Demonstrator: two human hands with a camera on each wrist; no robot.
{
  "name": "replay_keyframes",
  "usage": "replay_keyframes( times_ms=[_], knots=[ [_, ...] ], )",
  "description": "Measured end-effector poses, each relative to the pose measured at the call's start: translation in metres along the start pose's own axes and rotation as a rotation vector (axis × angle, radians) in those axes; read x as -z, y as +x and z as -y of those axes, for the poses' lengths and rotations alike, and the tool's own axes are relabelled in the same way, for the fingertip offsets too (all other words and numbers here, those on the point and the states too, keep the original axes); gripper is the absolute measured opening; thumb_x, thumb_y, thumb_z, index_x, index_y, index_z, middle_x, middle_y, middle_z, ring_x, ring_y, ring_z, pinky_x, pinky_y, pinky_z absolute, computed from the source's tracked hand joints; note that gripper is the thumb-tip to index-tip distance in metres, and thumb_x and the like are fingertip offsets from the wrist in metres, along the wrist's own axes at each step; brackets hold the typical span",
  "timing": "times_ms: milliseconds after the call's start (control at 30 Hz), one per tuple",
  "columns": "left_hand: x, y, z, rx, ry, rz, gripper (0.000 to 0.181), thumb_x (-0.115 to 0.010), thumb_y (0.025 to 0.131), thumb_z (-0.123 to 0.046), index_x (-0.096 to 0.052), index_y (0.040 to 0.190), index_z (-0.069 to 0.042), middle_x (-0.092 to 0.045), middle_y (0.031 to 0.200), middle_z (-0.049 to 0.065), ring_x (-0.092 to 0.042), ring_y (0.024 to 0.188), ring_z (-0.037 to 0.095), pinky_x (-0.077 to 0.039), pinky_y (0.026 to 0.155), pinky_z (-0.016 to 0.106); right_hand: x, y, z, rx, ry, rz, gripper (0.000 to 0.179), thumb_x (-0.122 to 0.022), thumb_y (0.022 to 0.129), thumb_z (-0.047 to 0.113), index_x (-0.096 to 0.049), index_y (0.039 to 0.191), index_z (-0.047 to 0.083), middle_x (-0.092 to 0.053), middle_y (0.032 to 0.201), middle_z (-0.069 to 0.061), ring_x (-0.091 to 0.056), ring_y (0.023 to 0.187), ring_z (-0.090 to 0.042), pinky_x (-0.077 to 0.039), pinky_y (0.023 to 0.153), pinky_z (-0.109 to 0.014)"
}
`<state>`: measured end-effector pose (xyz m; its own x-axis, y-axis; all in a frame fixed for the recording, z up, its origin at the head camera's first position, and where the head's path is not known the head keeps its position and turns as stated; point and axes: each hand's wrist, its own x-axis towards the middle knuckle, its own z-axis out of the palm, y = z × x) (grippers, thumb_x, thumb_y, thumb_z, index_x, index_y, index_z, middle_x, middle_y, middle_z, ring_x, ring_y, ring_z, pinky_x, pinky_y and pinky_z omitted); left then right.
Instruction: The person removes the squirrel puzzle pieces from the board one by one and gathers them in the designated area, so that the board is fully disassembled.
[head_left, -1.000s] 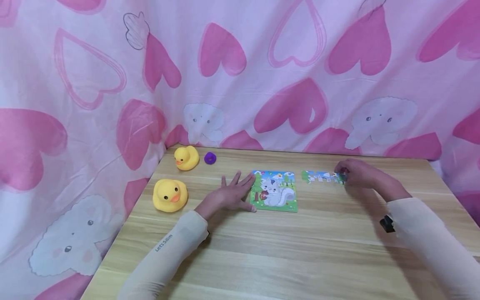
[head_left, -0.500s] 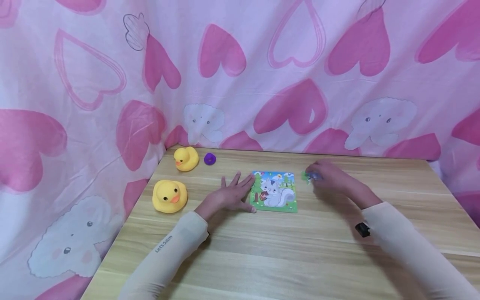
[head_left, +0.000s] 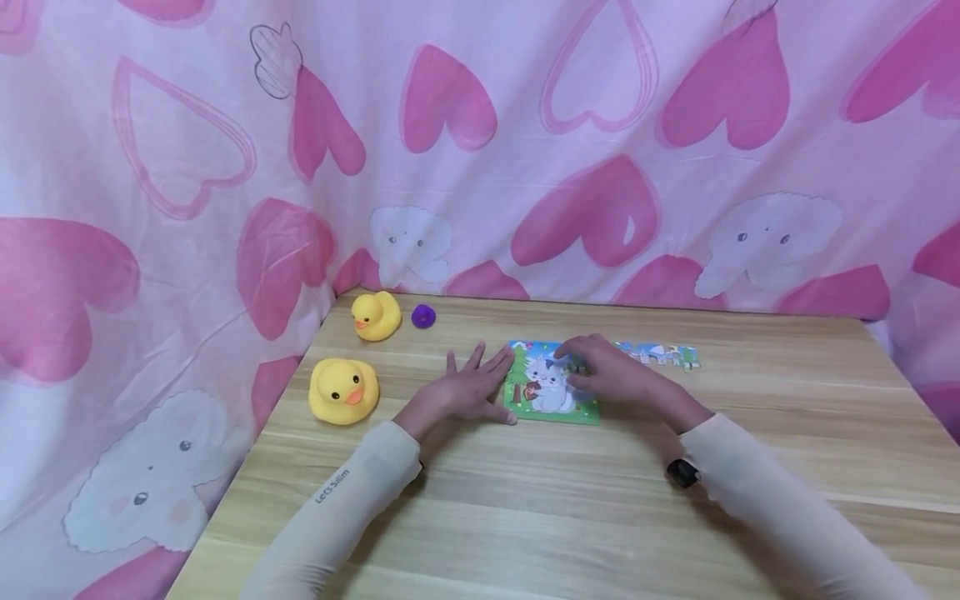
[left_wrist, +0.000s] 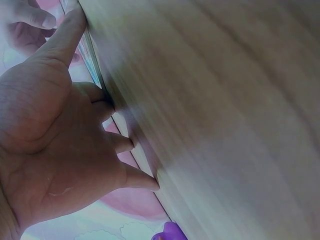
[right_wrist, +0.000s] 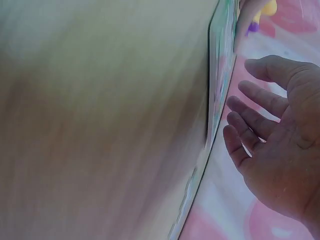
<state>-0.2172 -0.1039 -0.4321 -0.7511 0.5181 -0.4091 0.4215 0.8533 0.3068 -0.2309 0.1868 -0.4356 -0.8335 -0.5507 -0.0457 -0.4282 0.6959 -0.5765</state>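
Note:
A square jigsaw puzzle [head_left: 551, 400] with a squirrel picture lies flat on the wooden table. Its left edge is touched by my left hand [head_left: 468, 392], whose fingers are spread and rest on the tabletop. Over the puzzle's upper right part hovers my right hand [head_left: 611, 371], covering some of the picture. In the right wrist view the right hand [right_wrist: 287, 130] shows loosely bent fingers apart from the board, with nothing between them. Just right of the puzzle lies a strip of joined puzzle pieces [head_left: 663, 354], partly hidden behind the right hand.
Two yellow rubber ducks stand at the table's left side, a nearer duck [head_left: 343, 393] and a farther duck [head_left: 377, 315]. A small purple duck [head_left: 423, 317] sits beside the farther one. A pink heart-patterned curtain [head_left: 480, 208] hangs along the table's back and left.
My right hand has moved left, from the right end of the strip, along it and onto the puzzle. The strip's right part is uncovered now. My left hand has stayed in place.

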Motion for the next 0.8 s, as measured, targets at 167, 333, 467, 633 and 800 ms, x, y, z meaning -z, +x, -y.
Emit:
replay_keyframes(
  times_ms=[167,333,467,633,800],
  knots=[
    [-0.001,0.000,0.001,0.005,0.004,0.003,0.111,-0.065,0.094,-0.068,0.000,0.172,-0.023,0.008,0.181,-0.006,0.013,0.166,0.038,0.010,0.125,0.078,-0.010,0.004,0.015,0.026,0.021,0.046,0.047,-0.072,0.100,0.017,-0.062,0.145,0.010,-0.065,0.146,-0.007,-0.053,0.135,-0.031,-0.048,0.116,-0.057],
    [0.000,0.001,0.001,0.000,-0.002,0.003,0.110,-0.065,0.095,-0.067,0.000,0.172,-0.023,0.009,0.180,-0.006,0.013,0.166,0.038,0.010,0.125,0.078,-0.018,0.007,0.025,0.056,0.016,0.075,0.058,-0.074,0.099,0.019,-0.055,0.153,0.008,-0.060,0.152,-0.010,-0.055,0.137,-0.032,-0.049,0.116,-0.056],
    [-0.001,0.001,0.001,-0.004,0.008,0.000,0.111,-0.066,0.094,-0.068,0.001,0.172,-0.024,0.009,0.181,-0.006,0.012,0.166,0.039,0.009,0.125,0.079,-0.023,0.009,0.032,0.061,0.030,0.095,0.065,-0.076,0.097,0.020,-0.050,0.156,0.006,-0.057,0.156,-0.014,-0.058,0.136,-0.034,-0.051,0.114,-0.056],
    [-0.001,0.003,0.001,0.007,0.008,0.006,0.112,-0.067,0.094,-0.068,0.002,0.172,-0.025,0.010,0.180,-0.008,0.015,0.166,0.038,0.009,0.124,0.079,-0.029,0.011,0.039,0.045,0.007,0.093,0.070,-0.076,0.096,0.023,-0.047,0.158,0.008,-0.056,0.154,-0.016,-0.062,0.128,-0.031,-0.054,0.110,-0.056],
    [0.000,0.001,0.000,0.004,0.014,0.005,0.112,-0.065,0.094,-0.069,0.002,0.172,-0.024,0.010,0.180,-0.008,0.013,0.166,0.039,0.008,0.124,0.080,-0.034,0.014,0.044,0.020,-0.035,0.073,0.076,-0.081,0.092,0.019,-0.045,0.159,0.010,-0.055,0.150,-0.018,-0.061,0.128,-0.031,-0.055,0.109,-0.055]
  ],
)
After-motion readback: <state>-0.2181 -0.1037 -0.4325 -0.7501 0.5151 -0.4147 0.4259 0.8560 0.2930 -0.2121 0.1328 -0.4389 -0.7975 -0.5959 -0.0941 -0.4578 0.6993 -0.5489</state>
